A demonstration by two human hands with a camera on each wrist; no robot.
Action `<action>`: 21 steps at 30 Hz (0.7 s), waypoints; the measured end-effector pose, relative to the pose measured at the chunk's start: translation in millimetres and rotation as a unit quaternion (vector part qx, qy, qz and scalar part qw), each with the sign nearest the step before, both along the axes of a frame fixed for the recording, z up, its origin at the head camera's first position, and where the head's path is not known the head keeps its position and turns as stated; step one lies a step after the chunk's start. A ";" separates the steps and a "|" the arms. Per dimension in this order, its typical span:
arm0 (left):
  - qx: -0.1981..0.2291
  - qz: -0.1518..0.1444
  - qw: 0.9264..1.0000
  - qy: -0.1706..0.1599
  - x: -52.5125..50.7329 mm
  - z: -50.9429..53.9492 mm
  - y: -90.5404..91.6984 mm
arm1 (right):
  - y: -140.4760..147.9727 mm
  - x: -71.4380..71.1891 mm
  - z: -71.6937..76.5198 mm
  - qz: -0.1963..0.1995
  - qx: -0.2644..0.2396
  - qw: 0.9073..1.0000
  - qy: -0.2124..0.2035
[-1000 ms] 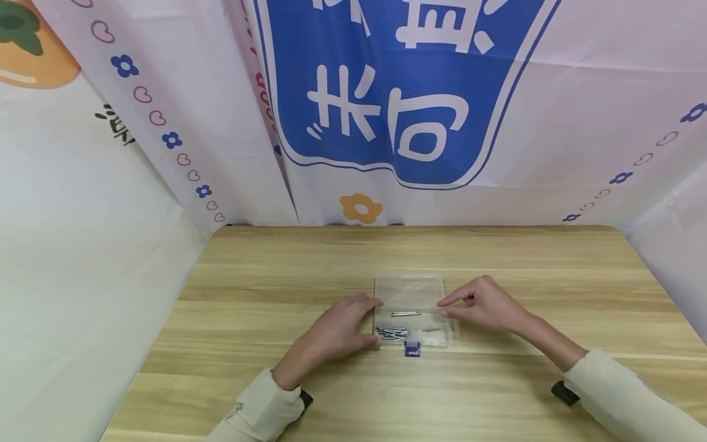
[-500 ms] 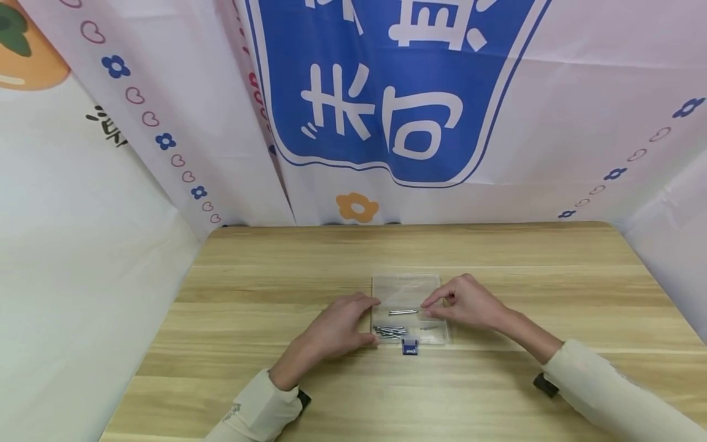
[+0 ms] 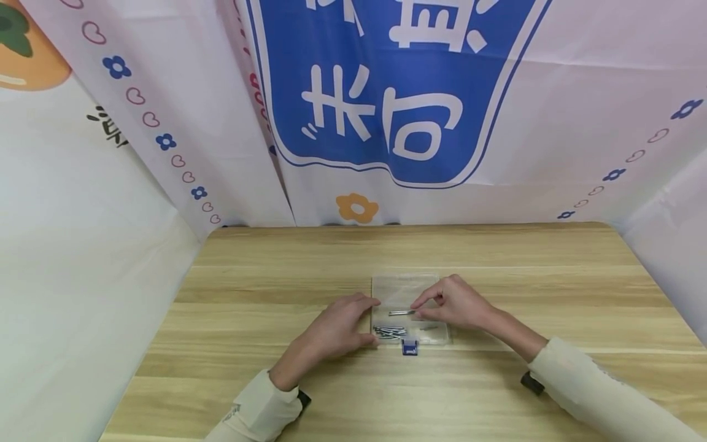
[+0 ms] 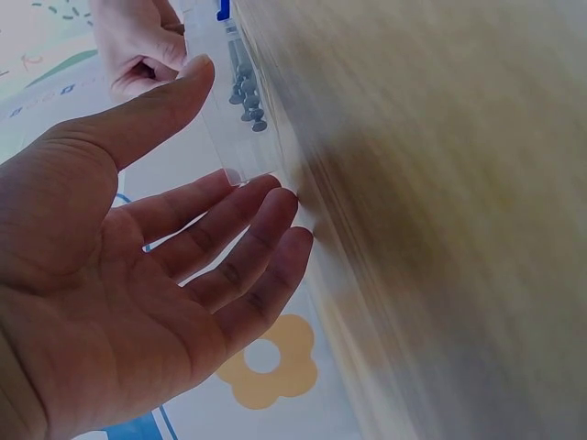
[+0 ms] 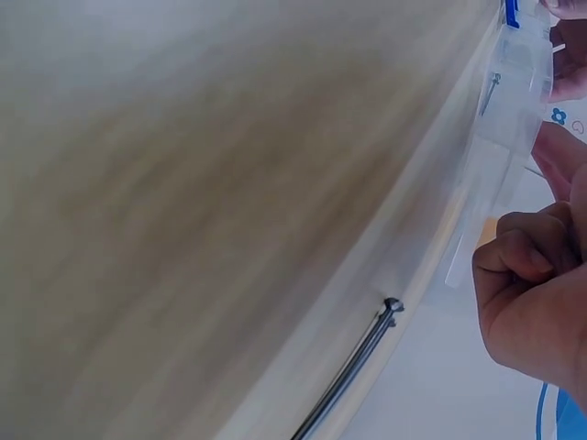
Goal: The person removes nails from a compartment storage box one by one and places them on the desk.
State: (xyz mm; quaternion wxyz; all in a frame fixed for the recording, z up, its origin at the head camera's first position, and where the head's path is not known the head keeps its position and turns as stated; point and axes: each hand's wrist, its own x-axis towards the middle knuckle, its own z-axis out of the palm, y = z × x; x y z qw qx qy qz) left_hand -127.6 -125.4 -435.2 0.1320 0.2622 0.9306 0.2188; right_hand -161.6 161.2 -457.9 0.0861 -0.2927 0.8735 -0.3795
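Note:
A clear plastic box (image 3: 405, 291) with compartments sits on the table, a blue clasp (image 3: 409, 348) at its near edge. Several metal screws (image 3: 390, 332) are piled in its near-left part, and a small thin piece (image 3: 428, 328) lies near-right. My left hand (image 3: 339, 325) rests along the box's left side, thumb and fingers spread, as the left wrist view (image 4: 156, 238) also shows. Over the box, my right hand (image 3: 455, 302) pinches, between thumb and index finger, the right end of a long screw (image 3: 399, 313). Its other fingers are curled in the right wrist view.
Long metal screws (image 5: 353, 362) lie on the table under the right wrist camera. The wooden tabletop (image 3: 276, 258) spreads around the box. Printed cloth (image 3: 497, 202) hangs along the table's back and sides.
My right hand has moved left from the box's right edge to the end of the long screw in the middle part. My left hand has stayed at the box's left side.

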 end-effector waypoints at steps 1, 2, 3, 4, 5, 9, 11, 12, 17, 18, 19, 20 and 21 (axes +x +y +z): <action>0.001 0.001 1.000 0.000 0.1 0.1 0.2 | -0.8 0.2 0.2 0.000 0.000 1.000 -0.001; 0.000 0.001 1.000 0.000 0.3 0.2 0.3 | -1.6 0.2 0.2 -0.001 0.000 1.000 -0.002; 0.000 0.001 1.000 0.000 0.5 0.4 0.5 | -2.0 0.2 0.2 -0.001 0.002 1.000 -0.004; 0.001 0.000 1.000 0.000 0.6 0.5 0.6 | -2.6 0.4 0.4 -0.002 0.003 1.000 -0.006; 0.000 0.000 1.000 0.001 0.6 0.5 0.8 | -3.0 0.4 0.1 -0.003 0.005 1.000 -0.008; -0.002 -0.002 1.000 0.004 0.5 0.3 0.8 | -5.0 -0.1 0.4 -0.005 0.013 1.000 -0.015; -0.004 -0.002 1.000 0.006 0.4 0.5 0.7 | -6.2 -0.4 0.3 -0.003 0.015 1.000 -0.014; -0.005 -0.002 1.000 0.006 0.4 0.4 0.6 | -6.7 -0.6 0.4 -0.001 0.017 1.000 -0.012; -0.004 0.001 1.000 0.002 1.0 0.6 0.2 | -8.9 -1.4 -1.2 0.009 0.027 1.000 -0.004; -0.004 0.002 1.000 0.001 1.1 0.6 0.1 | -9.3 -1.7 -1.5 0.010 0.028 1.000 -0.003; -0.003 0.002 1.000 0.000 1.2 0.7 0.0 | -9.8 -2.0 -1.9 0.010 0.030 0.999 -0.001; -0.003 0.003 1.000 -0.001 1.3 0.7 0.0 | -10.3 -2.3 -2.2 0.011 0.033 0.999 0.002; -0.004 0.003 1.000 -0.001 1.3 0.8 -0.1 | -10.9 -2.7 -2.4 0.012 0.036 0.999 0.005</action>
